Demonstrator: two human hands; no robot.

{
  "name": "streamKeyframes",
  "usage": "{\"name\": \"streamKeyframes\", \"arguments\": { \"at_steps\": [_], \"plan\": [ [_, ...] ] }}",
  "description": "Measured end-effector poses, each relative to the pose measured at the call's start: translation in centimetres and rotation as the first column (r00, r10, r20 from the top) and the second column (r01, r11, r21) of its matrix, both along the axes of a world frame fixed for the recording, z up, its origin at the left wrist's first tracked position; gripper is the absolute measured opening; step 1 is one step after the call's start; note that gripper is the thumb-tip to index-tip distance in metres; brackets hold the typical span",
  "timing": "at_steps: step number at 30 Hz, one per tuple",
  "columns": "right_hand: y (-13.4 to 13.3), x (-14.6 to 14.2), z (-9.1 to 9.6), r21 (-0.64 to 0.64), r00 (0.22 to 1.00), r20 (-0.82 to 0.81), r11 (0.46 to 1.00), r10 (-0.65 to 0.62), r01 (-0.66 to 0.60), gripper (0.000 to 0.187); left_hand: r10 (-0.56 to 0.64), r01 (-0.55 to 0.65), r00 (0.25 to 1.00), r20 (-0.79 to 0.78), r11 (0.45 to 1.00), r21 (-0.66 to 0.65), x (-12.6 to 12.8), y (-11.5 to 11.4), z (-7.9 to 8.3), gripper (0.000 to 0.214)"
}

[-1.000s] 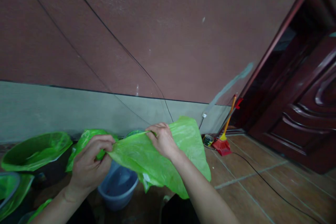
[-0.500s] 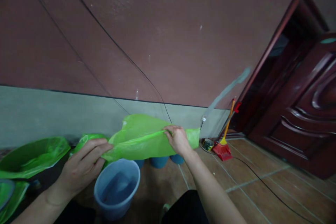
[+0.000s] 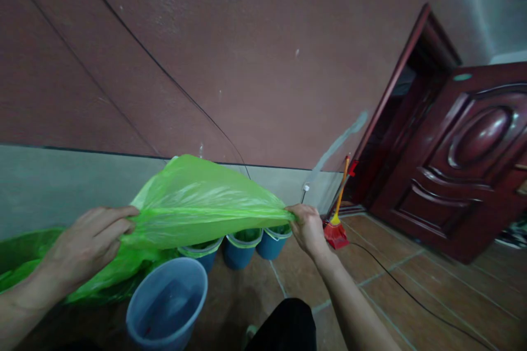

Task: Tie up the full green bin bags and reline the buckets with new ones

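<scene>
A green plastic bag [image 3: 206, 203] is stretched sideways between my two hands. My left hand [image 3: 93, 236] pinches its left end, and my right hand [image 3: 308, 225] grips the right end. Below the bag stands a light blue bucket [image 3: 167, 301], open at the top, with a small reddish speck inside. Behind it, partly covered by the bag, are several darker blue buckets [image 3: 240, 252] with green liners over their rims. More green plastic [image 3: 119, 274] lies bunched under my left hand and wrist.
A yellow-handled broom with a red dustpan [image 3: 336, 236] leans by the doorway. The dark red door [image 3: 461, 159] stands ajar on the right. A black cable [image 3: 403, 285] runs over the tiled floor. My knee [image 3: 288, 323] shows at the bottom.
My hands have moved farther apart, and the bag is now pulled taut and wider. My right hand has shifted to the bag's right end. The view has turned right, showing more of the door.
</scene>
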State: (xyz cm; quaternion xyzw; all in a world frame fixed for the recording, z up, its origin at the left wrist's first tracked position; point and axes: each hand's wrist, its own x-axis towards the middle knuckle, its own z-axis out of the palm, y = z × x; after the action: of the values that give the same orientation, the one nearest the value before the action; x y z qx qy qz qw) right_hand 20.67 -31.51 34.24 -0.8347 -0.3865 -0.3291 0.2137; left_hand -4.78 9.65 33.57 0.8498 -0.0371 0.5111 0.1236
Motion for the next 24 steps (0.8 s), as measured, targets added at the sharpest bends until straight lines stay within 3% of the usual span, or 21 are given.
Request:
{"name": "streamKeyframes", "arguments": {
  "at_steps": [3, 4, 7, 9, 11, 13, 15, 17, 21, 24],
  "plan": [
    [-2.0, -1.4, -1.0, 0.173, 0.997, 0.027, 0.982, 0.069, -0.073, 0.021, 0.104, -0.099, 0.994, -0.023, 0.981, 0.166, 1.0, 1.1, -0.2, 0.023],
    [-2.4, -2.1, -1.5, 0.242, 0.995, 0.029, 0.966, 0.092, -0.096, 0.020, 0.133, -0.127, 0.991, -0.027, 0.979, 0.158, 1.4, 1.3, -0.5, 0.024],
    [-3.0, -4.4, -3.4, 0.367, 0.986, 0.027, 0.916, 0.166, -0.164, 0.019, 0.169, -0.177, 0.981, -0.097, 0.981, -0.082, 2.6, 1.3, -1.3, 0.025],
    [-2.9, -5.7, -5.0, 0.390, 0.982, 0.017, 0.903, 0.189, -0.180, 0.019, 0.126, -0.165, 0.983, -0.135, 0.929, -0.333, 3.2, 0.8, -1.7, 0.024],
    [-2.6, -6.8, -6.8, 0.412, 0.982, -0.012, 0.896, 0.188, -0.166, 0.018, 0.023, -0.100, 0.990, -0.137, 0.803, -0.588, 3.7, 0.1, -1.8, 0.022],
    [-2.1, -7.7, -8.6, 0.432, 0.983, -0.070, 0.893, 0.172, -0.126, 0.018, -0.105, -0.013, 0.990, -0.094, 0.598, -0.801, 4.1, -0.7, -1.7, 0.021],
    [-1.6, -8.7, -10.3, 0.446, 0.974, -0.144, 0.890, 0.173, -0.093, 0.018, -0.204, 0.061, 0.979, -0.021, 0.384, -0.921, 4.3, -1.5, -1.4, 0.022],
    [-1.2, -9.7, -11.9, 0.453, 0.958, -0.215, 0.888, 0.188, -0.073, 0.018, -0.233, 0.121, 0.970, 0.064, 0.238, -0.964, 4.4, -2.1, -1.2, 0.022],
    [-1.1, -10.8, -14.4, 0.449, 0.931, -0.316, 0.893, 0.185, -0.025, 0.014, -0.192, 0.234, 0.957, 0.220, 0.059, -0.970, 4.0, -2.7, -1.3, 0.019],
    [-1.5, -10.8, -15.5, 0.418, 0.931, -0.329, 0.909, 0.161, -0.010, 0.013, -0.150, 0.319, 0.937, 0.315, 0.005, -0.948, 3.6, -2.7, -1.7, 0.014]
  ]
}}
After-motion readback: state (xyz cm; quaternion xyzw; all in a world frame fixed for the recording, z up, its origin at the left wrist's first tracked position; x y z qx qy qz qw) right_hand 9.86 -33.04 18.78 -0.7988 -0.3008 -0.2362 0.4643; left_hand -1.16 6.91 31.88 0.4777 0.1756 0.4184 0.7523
